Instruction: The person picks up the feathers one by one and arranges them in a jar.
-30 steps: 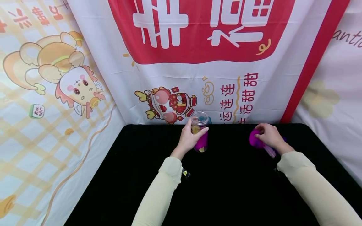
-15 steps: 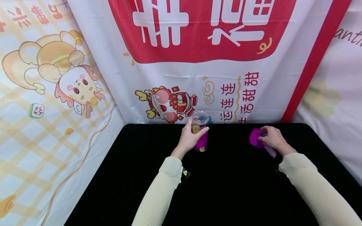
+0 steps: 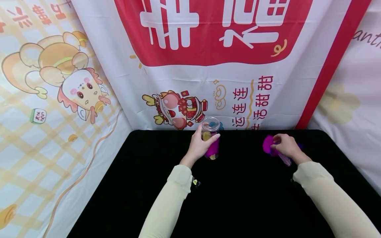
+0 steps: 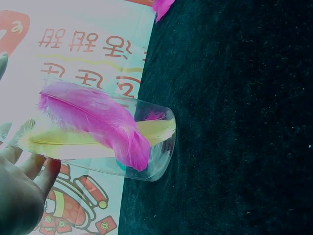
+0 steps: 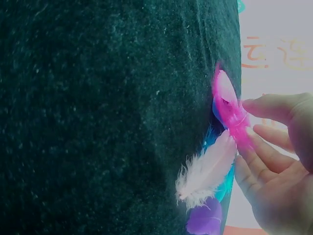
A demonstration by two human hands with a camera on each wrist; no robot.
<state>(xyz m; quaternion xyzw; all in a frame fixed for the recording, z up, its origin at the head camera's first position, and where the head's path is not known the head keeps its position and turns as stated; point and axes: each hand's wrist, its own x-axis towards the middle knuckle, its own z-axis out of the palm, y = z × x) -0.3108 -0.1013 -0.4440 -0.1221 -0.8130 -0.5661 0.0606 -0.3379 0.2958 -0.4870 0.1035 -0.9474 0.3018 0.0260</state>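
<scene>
My left hand grips a clear plastic jar near the back edge of the table. Inside the jar lie a magenta feather and a yellow feather, with a little teal showing behind them. At the back right, my right hand pinches a magenta feather between thumb and fingers. Just below it lies a pile with a pale pink feather, a purple feather and some blue ones partly hidden by the hand.
A black cloth covers the table. Printed white fabric hangs right behind its back edge, with more printed fabric along the left side and on the right.
My right hand has shifted slightly to the right. The magenta feather beside its fingertips has changed shape, and some blue shows below it. The left hand and jar stay put.
</scene>
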